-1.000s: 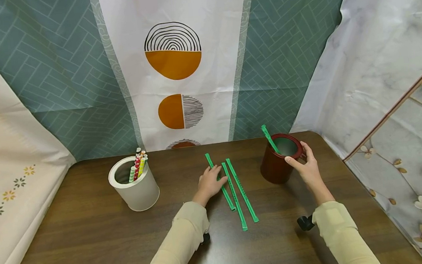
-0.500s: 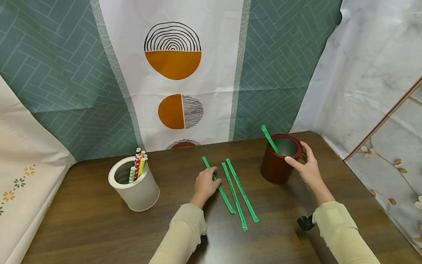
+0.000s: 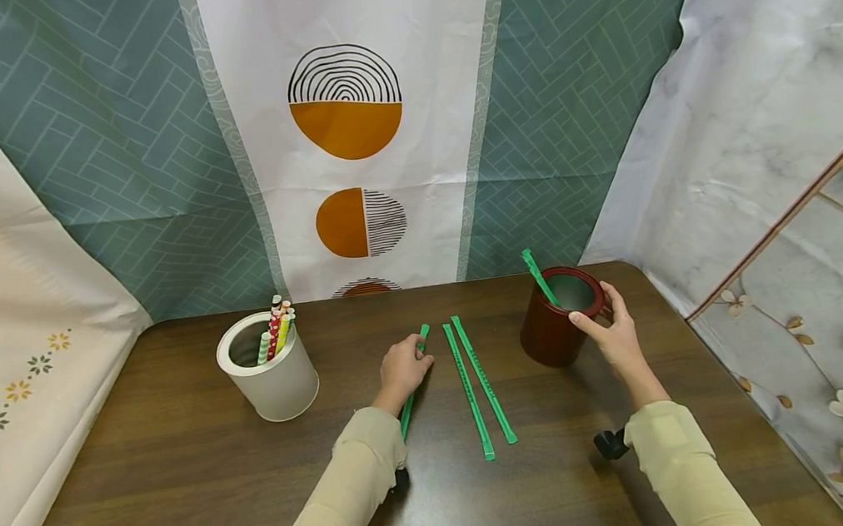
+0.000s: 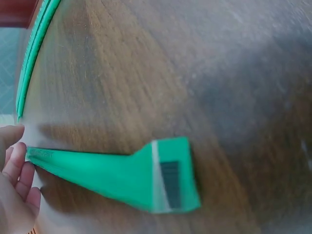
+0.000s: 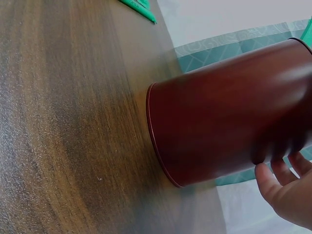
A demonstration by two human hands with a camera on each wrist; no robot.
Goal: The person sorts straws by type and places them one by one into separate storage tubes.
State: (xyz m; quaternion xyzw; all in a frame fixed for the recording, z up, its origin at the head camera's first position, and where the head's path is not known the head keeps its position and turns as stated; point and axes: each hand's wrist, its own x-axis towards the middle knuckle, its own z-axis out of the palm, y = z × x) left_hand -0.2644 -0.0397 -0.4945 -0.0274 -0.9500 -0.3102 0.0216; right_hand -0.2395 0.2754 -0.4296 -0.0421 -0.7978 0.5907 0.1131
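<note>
My left hand [image 3: 404,370] pinches a long, thin green packet [image 3: 407,419] between thumb and fingers. Its flat end with a dark printed patch [image 4: 170,178] shows large in the left wrist view; part of it is hidden under the hand. Two similar green packets, a shorter one [image 3: 469,392] and a longer one [image 3: 486,383], lie side by side on the table to the right. My right hand [image 3: 612,336] grips the right side of a dark red cylindrical container [image 3: 550,331], which stands upright. One more green packet [image 3: 537,276] leans out of its mouth.
A white cylindrical container [image 3: 274,384] stands at the left on the brown table [image 3: 185,484], holding several patterned rolled sticks [image 3: 277,330]. Patterned cloth [image 3: 360,243] hangs behind the table's back edge, with more cloth at both sides.
My left hand has taken hold of the leftmost packet, drawn it left and turned it, so its near end now points left under the wrist. The right hand and red container stay put.
</note>
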